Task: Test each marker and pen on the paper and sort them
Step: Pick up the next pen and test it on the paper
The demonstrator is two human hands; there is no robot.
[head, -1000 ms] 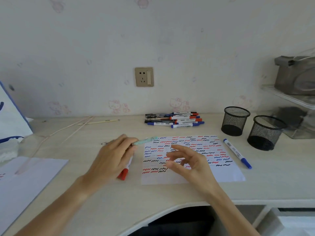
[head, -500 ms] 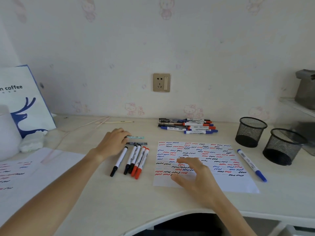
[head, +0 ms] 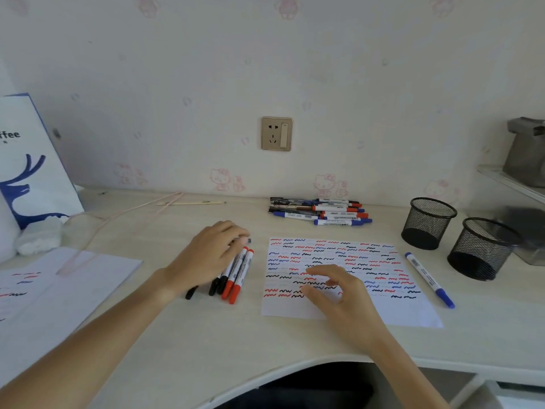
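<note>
1. The left hand [head: 211, 253] lay palm-down over the far ends of a row of sorted markers [head: 236, 274] on the counter [head: 177, 343]; its fingers curved loosely over them, and whether they gripped any marker could not be told, since the hand hid the contact.
2. That row held black-capped and red-capped markers lying side by side, touching, caps toward the near edge, just left of the test paper [head: 348, 278].
3. The right hand [head: 339, 293] hovered on or just above the near-left part of the test paper, fingers relaxed and slightly bent, grasping nothing.
4. The test paper was covered in short red, blue and black squiggles in rows.
5. A single blue marker [head: 429, 279] lay apart just right of the paper, slanted, its cap toward the near right.
6. A pile of untested markers and pens [head: 320, 211] lay at the far side near the wall, beyond the paper.
7. Two black mesh cups [head: 427, 222] stood upright at the far right, close beside each other.
8. Another sheet with squiggles [head: 59, 290] lay at the left, with a white bag with blue deer print [head: 26, 172] beyond it.
</note>
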